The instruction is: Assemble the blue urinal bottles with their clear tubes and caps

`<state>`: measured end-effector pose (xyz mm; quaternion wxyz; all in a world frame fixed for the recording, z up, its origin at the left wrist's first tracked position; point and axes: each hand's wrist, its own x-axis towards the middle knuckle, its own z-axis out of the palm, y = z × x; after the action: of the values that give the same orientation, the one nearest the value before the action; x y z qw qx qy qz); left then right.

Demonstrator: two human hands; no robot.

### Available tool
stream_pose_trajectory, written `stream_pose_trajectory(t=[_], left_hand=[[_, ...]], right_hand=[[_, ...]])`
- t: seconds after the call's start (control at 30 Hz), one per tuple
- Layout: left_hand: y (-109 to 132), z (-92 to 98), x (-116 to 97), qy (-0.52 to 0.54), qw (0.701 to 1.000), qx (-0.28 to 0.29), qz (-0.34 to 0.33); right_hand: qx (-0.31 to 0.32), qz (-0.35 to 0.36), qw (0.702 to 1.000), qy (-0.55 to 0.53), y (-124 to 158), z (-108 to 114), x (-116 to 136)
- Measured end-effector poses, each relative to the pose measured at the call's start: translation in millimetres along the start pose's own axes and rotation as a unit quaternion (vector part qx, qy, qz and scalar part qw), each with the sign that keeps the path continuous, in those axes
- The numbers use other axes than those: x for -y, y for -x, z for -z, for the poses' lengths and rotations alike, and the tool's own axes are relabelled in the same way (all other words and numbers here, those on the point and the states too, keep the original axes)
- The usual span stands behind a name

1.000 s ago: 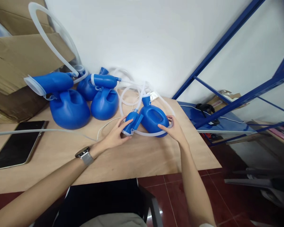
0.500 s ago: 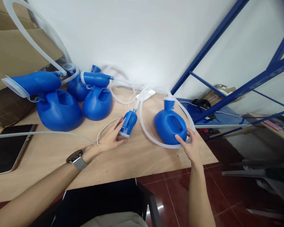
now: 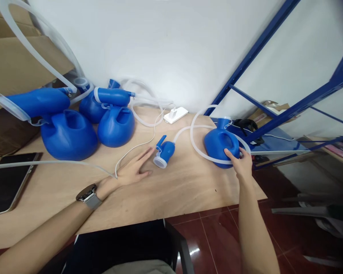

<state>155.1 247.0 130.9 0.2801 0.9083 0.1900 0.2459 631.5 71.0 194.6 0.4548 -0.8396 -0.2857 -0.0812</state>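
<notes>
Two hands apart | my right hand [image 3: 241,161] gripped the blue bottle [image 3: 220,143] near the table's [image 3: 174,186] right edge, clear tube [image 3: 197,142] looped around it | my left hand [image 3: 133,169] lay flat and open on the table, fingertips just beside the blue funnel piece [image 3: 165,152] | three more blue bottles [image 3: 70,133] stood far left.

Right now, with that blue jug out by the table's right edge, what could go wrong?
1. The blue jug sits close to the table edge under the right hand; a further nudge could tip it onto the tiled floor.
2. The clear tube links the jug to the funnel piece lying loose by the left hand; pulling the jug may drag that piece along.
3. The looped tube could snag on the jug's neck.
</notes>
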Motion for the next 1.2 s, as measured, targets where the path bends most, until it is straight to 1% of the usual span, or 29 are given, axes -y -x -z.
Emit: stream_pose_trajectory(t=[0.07,0.13,0.2,0.27,0.33,0.4,0.47,0.57,0.63,0.67,0.77,0.8,0.83,0.9,0.97,1.0,1.03,1.1,1.13,1.2], left_hand=[[-1.1,0.2,0.9,-0.01,1.0,0.018,-0.012],[-4.2,-1.2,0.0,-0.028,0.999,0.038,-0.023],[-10.0,-5.9,-4.9,-0.044,0.998,0.051,-0.02],[-19.3,-15.2,-14.3,-0.06,0.997,0.049,-0.005],[-32.5,-28.6,-26.6,-0.084,0.996,0.034,0.016],[-49.4,-43.2,-40.2,-0.113,0.992,0.022,0.042],[-68.7,-55.8,-53.4,-0.137,0.988,0.031,0.067],[-97.5,-69.4,-69.1,-0.166,0.98,0.061,0.091],[-114.0,-76.8,-74.5,-0.177,0.977,0.064,0.104],[-121.2,-80.7,-75.5,-0.182,0.976,0.058,0.106],[-140.2,-93.0,-74.8,-0.195,0.975,0.039,0.096],[-145.8,-96.8,-74.4,-0.2,0.975,0.038,0.094],[-150.9,-100.2,-74.4,-0.205,0.974,0.039,0.093],[-158.6,-104.7,-76.3,-0.209,0.973,0.046,0.09],[-161.4,-105.1,-79.8,-0.208,0.973,0.054,0.085],[-160.7,-103.6,-81.4,-0.206,0.974,0.056,0.081],[-158.6,-100.8,-82.5,-0.203,0.974,0.059,0.077],[-151.5,-91.7,-81.1,-0.196,0.977,0.057,0.065],[-146.9,-85.3,-78.0,-0.191,0.979,0.047,0.058],[-136.6,-68.5,-66.6,-0.181,0.982,-0.004,0.051]], right_hand=[[0.01,-0.022,1.0,0.004,-14.5,-11.5,8.6],[0.018,-0.007,1.0,0.003,-28.9,-24.1,15.5],[0.02,0.009,1.0,0.0,-42.6,-37.4,19.8],[0.024,0.008,1.0,-0.002,-54.4,-50.7,22.6],[0.031,0.01,0.999,-0.007,-63.2,-63.1,25.5],[0.041,0.018,0.999,-0.018,-68.3,-73.9,29.7],[0.054,0.013,0.998,-0.042,-69.0,-81.9,34.9],[0.051,0.002,0.993,-0.103,-57.7,-85.6,43.1],[0.043,0.026,0.992,-0.117,-38.8,-81.7,47.9],[0.041,0.051,0.992,-0.108,-25.7,-78.1,50.0],[0.079,0.141,0.985,-0.062,22.2,-64.6,55.2],[0.104,0.185,0.976,-0.046,37.9,-60.4,56.7],[0.141,0.237,0.961,-0.021,51.8,-56.8,57.9],[0.197,0.328,0.923,0.051,71.1,-52.9,59.1],[0.24,0.385,0.885,0.108,77.3,-53.9,57.8],[0.251,0.397,0.874,0.126,76.0,-56.2,56.0],[0.254,0.401,0.869,0.137,72.7,-59.5,53.6],[0.241,0.389,0.876,0.15,62.5,-67.9,48.2],[0.229,0.381,0.882,0.156,56.8,-72.4,46.1],[0.209,0.368,0.89,0.171,46.0,-80.8,44.3]])
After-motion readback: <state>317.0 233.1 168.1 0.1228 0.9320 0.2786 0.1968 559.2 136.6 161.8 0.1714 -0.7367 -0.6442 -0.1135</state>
